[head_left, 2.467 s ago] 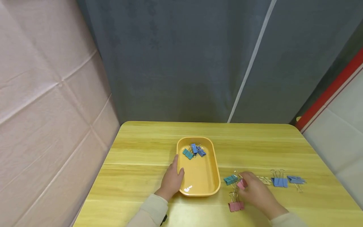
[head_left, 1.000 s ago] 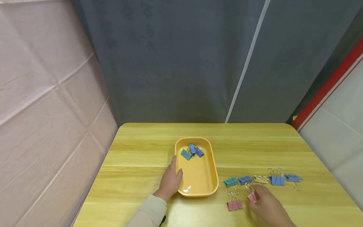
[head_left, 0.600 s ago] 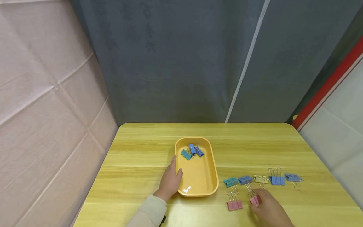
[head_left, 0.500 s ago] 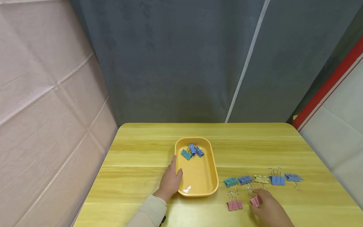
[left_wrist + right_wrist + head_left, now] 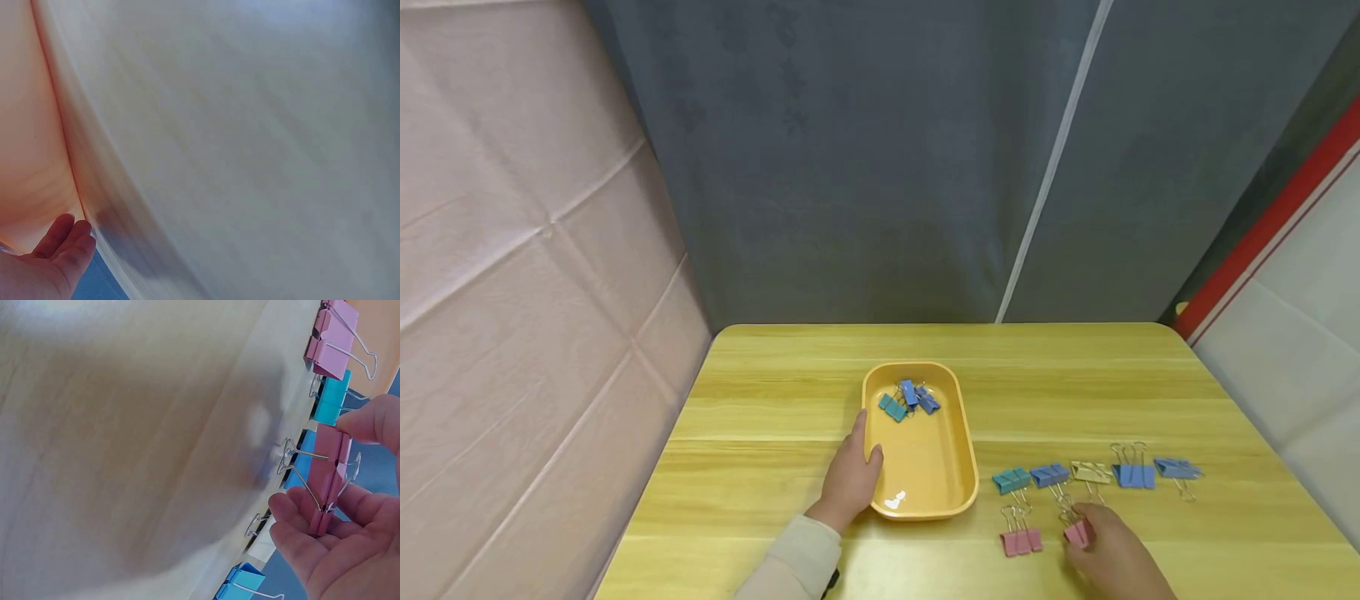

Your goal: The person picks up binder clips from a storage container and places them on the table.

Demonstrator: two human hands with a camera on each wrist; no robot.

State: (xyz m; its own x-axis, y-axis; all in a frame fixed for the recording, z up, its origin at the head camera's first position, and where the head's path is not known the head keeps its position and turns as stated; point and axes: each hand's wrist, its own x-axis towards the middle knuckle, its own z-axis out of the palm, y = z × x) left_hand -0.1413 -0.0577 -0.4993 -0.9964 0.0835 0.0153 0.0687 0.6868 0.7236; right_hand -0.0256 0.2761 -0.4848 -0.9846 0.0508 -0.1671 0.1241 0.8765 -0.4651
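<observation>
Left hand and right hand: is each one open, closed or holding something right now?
Left hand: holding the yellow, rounded rectangular tray by its edge.
Right hand: holding a pink binder clip with silver wire handles.

And there's the left sleeve (image 5: 769, 581), cream and plain, nearer the surface's left edge (image 5: 653, 460) than its right, finishing in a broad, pale cuff (image 5: 811, 543) with a line running across it! Peeking from beneath, a small black piece (image 5: 831, 582), too little of it showing to name. On to the left hand (image 5: 852, 475), bare, and the right hand (image 5: 1116, 550), bare too, with rounded fingertips (image 5: 282, 501)!
</observation>
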